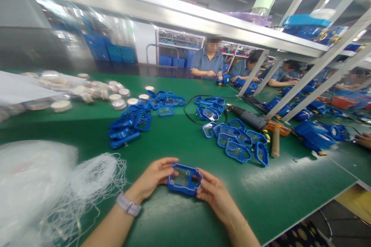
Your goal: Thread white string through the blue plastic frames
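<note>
Between my two hands is a blue plastic housing cover (185, 190) with a clear window, a round opening at its right and a pale seal line round its rim. My left hand (158, 175) closes on its left end, fingers along the back and upper edge. At the other end my right hand (213, 191) pinches the right side. A heap of similar blue covers (142, 120) lies ahead to the left. More windowed covers (237, 152) are piled ahead to the right. White stringy cord (98, 173) lies tangled left of my left wrist.
A large white plastic bag (34, 185) fills the near left. Pale round discs (61, 105) lie far left. A grey power tool (247, 117), a wooden-handled mallet (275, 142) and blue meter housings (314, 135) are at right, under slanting metal posts (321, 65). Co-workers (207, 63) sit across the table.
</note>
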A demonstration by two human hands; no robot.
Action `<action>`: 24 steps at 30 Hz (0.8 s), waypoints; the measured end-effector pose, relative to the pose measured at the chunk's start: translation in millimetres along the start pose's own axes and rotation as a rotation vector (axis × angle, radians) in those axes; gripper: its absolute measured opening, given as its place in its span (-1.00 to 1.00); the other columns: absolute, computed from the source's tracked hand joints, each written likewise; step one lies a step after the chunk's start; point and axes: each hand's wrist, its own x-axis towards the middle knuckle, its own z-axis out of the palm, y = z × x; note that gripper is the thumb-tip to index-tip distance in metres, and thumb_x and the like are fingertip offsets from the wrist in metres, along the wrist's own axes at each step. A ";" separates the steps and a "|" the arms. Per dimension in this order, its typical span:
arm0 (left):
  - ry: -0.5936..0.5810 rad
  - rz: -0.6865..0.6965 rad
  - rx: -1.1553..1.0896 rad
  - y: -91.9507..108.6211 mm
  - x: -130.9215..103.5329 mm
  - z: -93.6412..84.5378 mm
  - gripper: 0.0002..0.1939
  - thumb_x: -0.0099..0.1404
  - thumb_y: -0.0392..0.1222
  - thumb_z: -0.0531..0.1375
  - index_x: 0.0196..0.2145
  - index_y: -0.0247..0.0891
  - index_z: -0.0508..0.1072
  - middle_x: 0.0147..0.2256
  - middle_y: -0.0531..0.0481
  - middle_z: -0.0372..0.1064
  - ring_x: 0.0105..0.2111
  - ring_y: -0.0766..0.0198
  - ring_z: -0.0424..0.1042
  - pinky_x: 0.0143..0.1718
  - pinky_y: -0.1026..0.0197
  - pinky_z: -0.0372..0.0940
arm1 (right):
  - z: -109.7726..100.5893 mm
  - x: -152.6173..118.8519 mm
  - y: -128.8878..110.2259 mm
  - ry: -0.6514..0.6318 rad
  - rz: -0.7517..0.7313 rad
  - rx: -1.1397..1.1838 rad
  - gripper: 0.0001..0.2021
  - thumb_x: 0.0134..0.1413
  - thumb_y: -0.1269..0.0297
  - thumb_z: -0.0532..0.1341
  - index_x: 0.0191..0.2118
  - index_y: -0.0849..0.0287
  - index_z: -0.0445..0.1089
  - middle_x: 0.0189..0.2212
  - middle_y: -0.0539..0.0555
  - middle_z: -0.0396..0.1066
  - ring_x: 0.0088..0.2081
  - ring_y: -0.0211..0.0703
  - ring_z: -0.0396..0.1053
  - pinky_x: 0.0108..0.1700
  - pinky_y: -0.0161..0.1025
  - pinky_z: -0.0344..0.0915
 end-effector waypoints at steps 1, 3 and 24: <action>-0.003 0.002 -0.025 -0.6 -0.8 0.2 -0.54 0.09 -0.22 0.30 -0.04 -0.29 0.36 -0.23 -0.12 0.43 -0.27 0.23 0.43 -0.32 0.27 0.29 | -1.8 -1.7 -0.7 -0.022 0.002 0.006 -0.54 -0.11 0.32 0.36 -0.02 0.22 0.36 -0.26 0.09 0.48 -0.54 -0.41 0.40 -0.42 -0.42 0.42; -0.012 0.007 -0.067 -1.6 -2.2 1.4 -0.55 0.09 -0.25 0.30 -0.04 -0.27 0.36 -0.17 -0.13 0.41 -0.21 0.21 0.43 -0.27 0.24 0.31 | -5.0 -4.7 -1.9 -0.044 -0.003 -0.002 -0.54 -0.09 0.34 0.35 0.00 0.21 0.34 -0.23 0.09 0.47 -0.52 -0.40 0.41 -0.41 -0.42 0.42; 0.122 0.087 -0.097 -8.2 -3.9 18.1 -0.57 0.07 -0.21 0.32 -0.08 -0.28 0.39 -0.13 -0.16 0.40 -0.15 0.13 0.42 -0.27 0.24 0.31 | -0.1 -10.5 -8.8 0.097 -0.027 -0.183 -0.60 -0.04 0.15 0.30 -0.05 0.18 0.38 -0.25 0.12 0.51 -0.39 -0.27 0.43 -0.39 -0.37 0.36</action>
